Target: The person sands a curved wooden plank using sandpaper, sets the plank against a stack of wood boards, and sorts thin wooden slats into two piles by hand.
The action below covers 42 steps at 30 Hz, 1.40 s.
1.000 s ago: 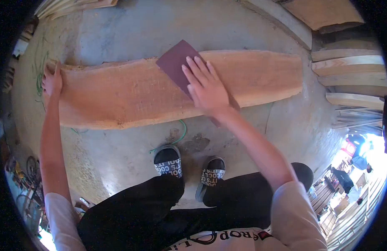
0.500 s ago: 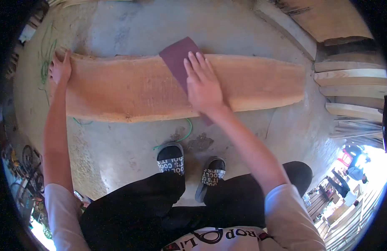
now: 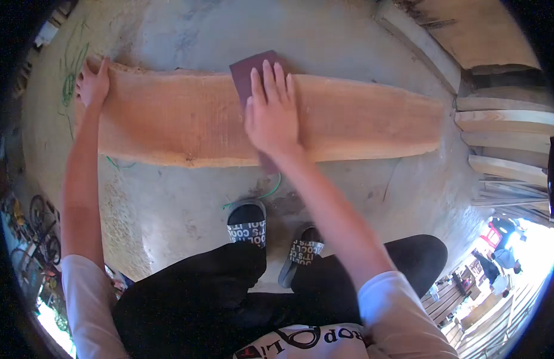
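A long wooden slab (image 3: 360, 119) with wavy natural edges lies crosswise in front of me. Under my right hand (image 3: 273, 113) is a dark maroon sheet of sandpaper (image 3: 243, 73). The palm presses it against the middle of the wood, fingers straight and pointing away from me. The sheet's upper end sticks out past the slab's far edge, and its lower end shows below my wrist. At the slab's left end, my left hand (image 3: 93, 85) grips the far corner, with the fingers bent over the end and the thumb on the far edge.
Green cord (image 3: 68, 90) lies beyond the left end. My sandalled feet (image 3: 247, 220) rest on the concrete floor (image 3: 181, 209) close to the near edge. Stacked boards (image 3: 504, 121) stand at right. Bicycles (image 3: 40, 227) are at lower left; people (image 3: 498, 263) are at far lower right.
My right hand has moved left and slightly away from me, and the sandpaper has turned to a straighter angle with it. The left hand keeps its hold on the slab's end.
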Available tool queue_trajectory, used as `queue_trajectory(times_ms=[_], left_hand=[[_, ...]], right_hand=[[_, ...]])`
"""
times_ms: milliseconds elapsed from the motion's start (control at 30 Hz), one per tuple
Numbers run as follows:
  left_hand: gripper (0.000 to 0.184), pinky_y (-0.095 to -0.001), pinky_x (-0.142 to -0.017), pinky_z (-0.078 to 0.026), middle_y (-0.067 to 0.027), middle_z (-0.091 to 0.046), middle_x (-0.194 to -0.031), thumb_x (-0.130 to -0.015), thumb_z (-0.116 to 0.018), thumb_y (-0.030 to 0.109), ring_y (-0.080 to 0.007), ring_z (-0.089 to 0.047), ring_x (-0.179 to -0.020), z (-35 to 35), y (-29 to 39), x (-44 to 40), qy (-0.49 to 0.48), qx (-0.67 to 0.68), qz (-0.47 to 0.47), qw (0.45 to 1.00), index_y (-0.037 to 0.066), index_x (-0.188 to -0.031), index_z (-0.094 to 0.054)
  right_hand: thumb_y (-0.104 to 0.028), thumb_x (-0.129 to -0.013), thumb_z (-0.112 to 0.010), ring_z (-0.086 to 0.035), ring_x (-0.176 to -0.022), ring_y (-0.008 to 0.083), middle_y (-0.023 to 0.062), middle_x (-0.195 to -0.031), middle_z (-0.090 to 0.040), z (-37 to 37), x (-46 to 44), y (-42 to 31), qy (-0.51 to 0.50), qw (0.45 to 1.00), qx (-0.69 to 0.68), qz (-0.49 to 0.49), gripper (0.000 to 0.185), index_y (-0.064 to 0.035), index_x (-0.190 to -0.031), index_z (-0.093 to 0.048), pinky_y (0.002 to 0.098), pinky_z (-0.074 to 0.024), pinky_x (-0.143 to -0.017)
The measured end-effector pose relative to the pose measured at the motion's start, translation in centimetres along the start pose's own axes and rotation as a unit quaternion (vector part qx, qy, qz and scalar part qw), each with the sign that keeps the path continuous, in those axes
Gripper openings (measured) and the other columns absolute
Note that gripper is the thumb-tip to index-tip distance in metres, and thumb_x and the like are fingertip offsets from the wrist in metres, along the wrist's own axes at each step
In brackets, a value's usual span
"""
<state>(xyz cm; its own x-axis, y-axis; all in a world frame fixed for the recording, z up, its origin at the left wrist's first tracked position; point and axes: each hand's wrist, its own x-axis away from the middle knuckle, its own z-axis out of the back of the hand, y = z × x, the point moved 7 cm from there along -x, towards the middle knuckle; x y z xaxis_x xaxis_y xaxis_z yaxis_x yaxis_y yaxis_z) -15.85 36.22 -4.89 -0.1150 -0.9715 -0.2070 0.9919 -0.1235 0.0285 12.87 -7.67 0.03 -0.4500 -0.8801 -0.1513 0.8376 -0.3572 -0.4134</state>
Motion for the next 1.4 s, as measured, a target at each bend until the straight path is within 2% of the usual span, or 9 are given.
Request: queue_trajectory(times_ms=[233,467,633,733,833,867,933,1167,1400], left_hand=[[0.098,-0.0639,-0.115,-0.022,-0.0209,-0.034,-0.159,-0.08,-0.054,0.081,-0.0437,-0.029,-0.147,0.8,0.6,0.4,-0.001,-0.01,0.015,1.0,0.027,-0.158,-0.032],[0.096,-0.0642,-0.115,-0.022,-0.0204,-0.034,-0.159,-0.081,-0.054,0.08,-0.0423,-0.029,-0.147,2.8,2.5,1.2,-0.019,0.001,0.024,1.0,0.027,-0.158,-0.032],[0.097,-0.0645,-0.115,-0.021,-0.0209,-0.034,-0.159,-0.081,-0.054,0.081,-0.0423,-0.028,-0.148,2.6,2.5,1.0,-0.017,0.005,0.023,1.0,0.026,-0.158,-0.032],[0.093,-0.0649,-0.115,-0.021,-0.0218,-0.033,-0.159,-0.086,-0.051,0.078,-0.0433,-0.027,-0.148,1.6,2.5,1.1,-0.014,0.02,0.009,1.0,0.023,-0.158,-0.032],[0.085,-0.0657,-0.115,-0.022,-0.0225,-0.032,-0.16,-0.092,-0.051,0.071,-0.0443,-0.027,-0.148,5.4,7.1,4.5,0.092,0.067,-0.114,0.987,0.021,-0.158,-0.032],[0.078,-0.0661,-0.113,-0.025,-0.0236,-0.032,-0.159,-0.094,-0.056,0.06,-0.045,-0.027,-0.148,10.7,15.0,11.6,0.083,0.057,-0.281,0.955,0.019,-0.157,-0.034],[0.078,-0.0686,-0.111,-0.028,-0.0255,-0.029,-0.16,-0.089,-0.067,0.051,-0.0461,-0.024,-0.149,15.9,21.3,21.4,-0.018,0.146,-0.357,0.922,0.02,-0.154,-0.038],[0.082,-0.0725,-0.116,-0.008,-0.0371,-0.002,-0.163,-0.097,-0.051,0.057,-0.0628,0.001,-0.147,14.6,27.8,38.3,-0.246,0.188,-0.355,0.882,0.011,-0.16,-0.026],[0.074,-0.0657,-0.119,-0.014,-0.0341,-0.013,-0.162,-0.098,-0.051,0.05,-0.0526,-0.01,-0.151,14.5,25.8,37.6,-0.193,0.214,-0.409,0.866,0.012,-0.158,-0.032]], right_hand=[[-0.019,-0.096,-0.048,-0.027,-0.149,0.0452,0.0277,-0.156,-0.037,3.4,1.2,8.7,0.077,0.985,0.086,-0.126,0.055,0.0059,-0.145,-0.045,0.0587,-0.0157,-0.123],[-0.016,-0.091,-0.055,-0.023,-0.15,0.0465,0.0304,-0.157,-0.032,-1.9,-0.9,-3.7,0.023,0.999,-0.018,-0.017,0.062,0.0088,-0.146,-0.041,0.0585,-0.0166,-0.123],[-0.021,-0.098,-0.05,-0.028,-0.147,0.0472,0.0275,-0.155,-0.037,2.1,-0.1,-0.8,0.029,0.99,-0.135,0.011,0.051,-0.0012,-0.146,-0.046,0.0567,-0.0239,-0.121],[-0.026,-0.1,-0.052,-0.034,-0.142,0.0487,0.0253,-0.15,-0.044,6.9,-1.1,6.2,0.034,0.998,-0.013,0.047,0.047,-0.004,-0.141,-0.051,0.0556,-0.0266,-0.12],[-0.032,-0.1,-0.054,-0.034,-0.141,0.0497,0.0246,-0.147,-0.046,10.0,-2.0,16.3,0.049,0.994,0.089,0.032,0.045,-0.0058,-0.137,-0.055,0.0555,-0.0285,-0.118],[-0.033,-0.1,-0.055,-0.037,-0.139,0.0481,0.0239,-0.143,-0.049,10.2,-1.1,18.6,0.028,0.994,0.105,0.027,0.044,-0.0059,-0.135,-0.056,0.0546,-0.0303,-0.116],[-0.033,-0.099,-0.056,-0.039,-0.136,0.0465,0.0232,-0.14,-0.051,10.1,0.3,20.0,0.008,0.993,0.117,0.028,0.043,-0.006,-0.132,-0.058,0.0536,-0.0322,-0.115],[-0.03,-0.096,-0.059,-0.05,-0.116,0.036,0.0168,-0.115,-0.059,9.9,0.6,21.0,0.0,0.995,0.093,-0.038,0.032,-0.005,-0.115,-0.063,0.0463,-0.0407,-0.103],[-0.029,-0.099,-0.056,-0.051,-0.11,0.0378,0.0181,-0.11,-0.059,9.3,2.7,20.2,0.042,0.989,0.108,-0.096,0.031,-0.0019,-0.112,-0.064,0.0485,-0.0409,-0.1]])
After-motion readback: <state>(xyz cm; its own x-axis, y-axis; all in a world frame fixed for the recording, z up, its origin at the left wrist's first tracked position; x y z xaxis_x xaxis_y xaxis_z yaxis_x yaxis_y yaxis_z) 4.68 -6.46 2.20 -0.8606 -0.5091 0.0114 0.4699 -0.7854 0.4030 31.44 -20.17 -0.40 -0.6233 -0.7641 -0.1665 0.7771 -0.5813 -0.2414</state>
